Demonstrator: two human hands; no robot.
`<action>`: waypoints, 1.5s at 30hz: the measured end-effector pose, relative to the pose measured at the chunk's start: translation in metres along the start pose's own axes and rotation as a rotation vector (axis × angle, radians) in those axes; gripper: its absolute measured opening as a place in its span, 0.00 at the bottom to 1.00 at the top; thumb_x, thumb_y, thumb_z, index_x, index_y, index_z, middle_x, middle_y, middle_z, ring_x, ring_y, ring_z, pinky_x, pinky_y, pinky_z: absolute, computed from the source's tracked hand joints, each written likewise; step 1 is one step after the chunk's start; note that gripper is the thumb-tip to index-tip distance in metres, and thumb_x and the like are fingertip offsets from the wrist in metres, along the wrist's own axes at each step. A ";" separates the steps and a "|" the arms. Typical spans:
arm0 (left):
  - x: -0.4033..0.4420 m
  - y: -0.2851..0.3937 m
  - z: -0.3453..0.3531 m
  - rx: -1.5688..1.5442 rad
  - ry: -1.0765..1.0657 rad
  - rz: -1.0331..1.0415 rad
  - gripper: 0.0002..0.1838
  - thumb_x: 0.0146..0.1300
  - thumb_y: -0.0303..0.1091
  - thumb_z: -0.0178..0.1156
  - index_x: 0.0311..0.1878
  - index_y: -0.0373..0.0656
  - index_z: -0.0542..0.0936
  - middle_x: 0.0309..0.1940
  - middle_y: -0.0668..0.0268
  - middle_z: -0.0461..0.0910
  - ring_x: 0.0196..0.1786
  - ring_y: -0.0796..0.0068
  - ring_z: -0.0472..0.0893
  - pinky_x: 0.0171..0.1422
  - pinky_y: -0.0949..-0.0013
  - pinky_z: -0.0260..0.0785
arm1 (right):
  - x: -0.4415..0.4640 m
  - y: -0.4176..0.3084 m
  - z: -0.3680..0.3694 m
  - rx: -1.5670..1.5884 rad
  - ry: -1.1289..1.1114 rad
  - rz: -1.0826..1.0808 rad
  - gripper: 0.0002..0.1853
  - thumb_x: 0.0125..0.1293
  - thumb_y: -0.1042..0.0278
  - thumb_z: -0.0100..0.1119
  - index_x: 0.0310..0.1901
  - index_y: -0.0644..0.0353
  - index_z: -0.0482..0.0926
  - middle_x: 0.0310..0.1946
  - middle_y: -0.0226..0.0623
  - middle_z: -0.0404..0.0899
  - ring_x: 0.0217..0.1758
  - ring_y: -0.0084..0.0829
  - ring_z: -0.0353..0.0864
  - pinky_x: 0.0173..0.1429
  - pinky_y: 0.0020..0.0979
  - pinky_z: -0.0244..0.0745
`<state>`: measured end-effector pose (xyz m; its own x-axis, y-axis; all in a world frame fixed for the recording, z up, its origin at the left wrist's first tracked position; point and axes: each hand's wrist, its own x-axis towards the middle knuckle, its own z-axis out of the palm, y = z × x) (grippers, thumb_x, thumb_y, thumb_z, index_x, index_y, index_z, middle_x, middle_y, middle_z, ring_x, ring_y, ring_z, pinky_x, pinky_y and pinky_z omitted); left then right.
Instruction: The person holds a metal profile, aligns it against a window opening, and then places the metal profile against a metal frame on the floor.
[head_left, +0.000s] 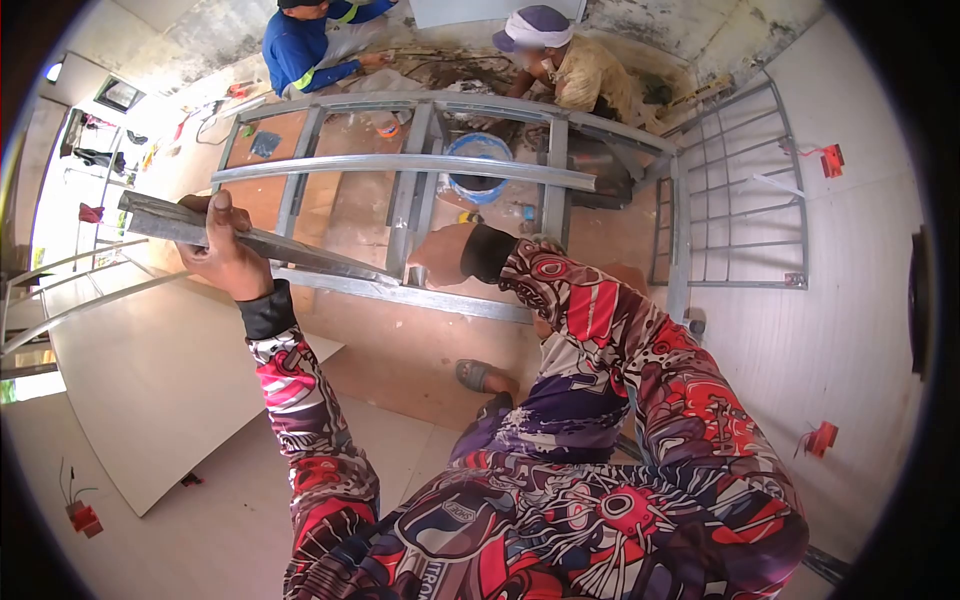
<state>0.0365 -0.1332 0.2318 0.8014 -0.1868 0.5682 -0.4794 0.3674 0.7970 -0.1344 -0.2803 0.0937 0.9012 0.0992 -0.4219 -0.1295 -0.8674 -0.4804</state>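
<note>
Apparently I've a mostly built frame [470, 303] — L hand [235, 270] curls round a loose chan. [305, 254]; R hand [443, 256] — grip, can't tell.

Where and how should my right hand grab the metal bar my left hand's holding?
Probably the bare stretch of the metal bar between the left hand and the frame, with the right hand coming from the right and wrapping around: the bar is long and narrow, and nothing covers it there.
</note>
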 end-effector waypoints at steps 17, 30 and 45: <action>-0.004 0.005 -0.002 0.028 0.011 0.007 0.10 0.61 0.29 0.66 0.33 0.39 0.73 0.21 0.69 0.68 0.23 0.81 0.66 0.29 0.74 0.59 | -0.003 -0.005 -0.008 -0.006 -0.072 0.031 0.30 0.60 0.59 0.60 0.67 0.50 0.74 0.56 0.48 0.81 0.59 0.50 0.80 0.62 0.46 0.74; -0.004 0.000 -0.003 0.014 0.007 0.011 0.12 0.60 0.30 0.68 0.37 0.36 0.74 0.22 0.68 0.70 0.23 0.80 0.68 0.28 0.74 0.62 | -0.004 -0.006 -0.007 -0.007 -0.070 0.009 0.30 0.60 0.58 0.61 0.66 0.52 0.74 0.56 0.47 0.81 0.60 0.50 0.79 0.63 0.46 0.74; -0.005 0.003 -0.005 -0.022 0.005 -0.005 0.14 0.59 0.30 0.71 0.39 0.35 0.74 0.22 0.69 0.70 0.23 0.81 0.66 0.27 0.74 0.60 | -0.003 -0.004 -0.002 -0.015 -0.060 0.016 0.28 0.61 0.58 0.59 0.65 0.53 0.75 0.54 0.48 0.82 0.57 0.51 0.81 0.62 0.47 0.74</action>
<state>0.0328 -0.1270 0.2304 0.8054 -0.1841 0.5633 -0.4678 0.3862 0.7950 -0.1353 -0.2778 0.0986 0.8726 0.1139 -0.4750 -0.1370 -0.8764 -0.4618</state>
